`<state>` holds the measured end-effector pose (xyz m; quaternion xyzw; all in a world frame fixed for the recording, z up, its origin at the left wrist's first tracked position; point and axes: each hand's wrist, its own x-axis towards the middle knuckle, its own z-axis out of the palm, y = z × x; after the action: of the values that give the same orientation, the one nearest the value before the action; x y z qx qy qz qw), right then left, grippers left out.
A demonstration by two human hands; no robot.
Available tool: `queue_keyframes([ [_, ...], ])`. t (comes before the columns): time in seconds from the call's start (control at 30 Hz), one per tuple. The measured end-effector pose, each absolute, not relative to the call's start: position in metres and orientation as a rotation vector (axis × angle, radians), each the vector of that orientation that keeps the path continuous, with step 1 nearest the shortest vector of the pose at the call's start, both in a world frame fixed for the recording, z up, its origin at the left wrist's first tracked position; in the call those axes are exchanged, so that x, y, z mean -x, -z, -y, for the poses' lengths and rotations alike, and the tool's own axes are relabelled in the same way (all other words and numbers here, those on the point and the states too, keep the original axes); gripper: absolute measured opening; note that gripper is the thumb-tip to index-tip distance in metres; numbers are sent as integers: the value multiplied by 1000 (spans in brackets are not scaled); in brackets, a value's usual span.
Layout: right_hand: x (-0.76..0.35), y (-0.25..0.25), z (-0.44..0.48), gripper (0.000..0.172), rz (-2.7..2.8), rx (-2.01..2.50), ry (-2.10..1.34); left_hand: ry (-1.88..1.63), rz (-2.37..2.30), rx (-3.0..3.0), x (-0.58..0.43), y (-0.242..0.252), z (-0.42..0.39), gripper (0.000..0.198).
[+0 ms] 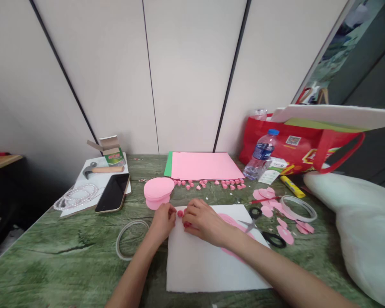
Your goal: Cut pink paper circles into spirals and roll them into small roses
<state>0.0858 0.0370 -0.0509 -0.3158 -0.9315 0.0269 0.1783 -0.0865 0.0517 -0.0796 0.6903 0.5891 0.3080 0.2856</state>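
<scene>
Fingertips of L hand [164, 217] & R hand [206, 221] pinch one pink ball [180, 213]; row of pink bits [211, 185] just beyond looks done, pink sheet [205, 166] past them uncut.

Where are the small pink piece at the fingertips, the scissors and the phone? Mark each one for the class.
small pink piece [180, 213], head view, on its middle.
scissors [252, 221], head view, on the metal near the pivot.
phone [113, 193], head view, on the middle of its dark screen.
</scene>
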Motion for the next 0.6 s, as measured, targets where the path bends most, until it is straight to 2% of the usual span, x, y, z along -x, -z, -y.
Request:
queue_keyframes([
  [0.3, -97, 55, -39, 14, 2509, 855, -218, -806, -1583, -1836, 86, 78, -52, 13],
  [0.6, -100, 64, -38, 9, 2404, 834, -262, -780, -1586, -1834, 87, 80, -53, 12],
])
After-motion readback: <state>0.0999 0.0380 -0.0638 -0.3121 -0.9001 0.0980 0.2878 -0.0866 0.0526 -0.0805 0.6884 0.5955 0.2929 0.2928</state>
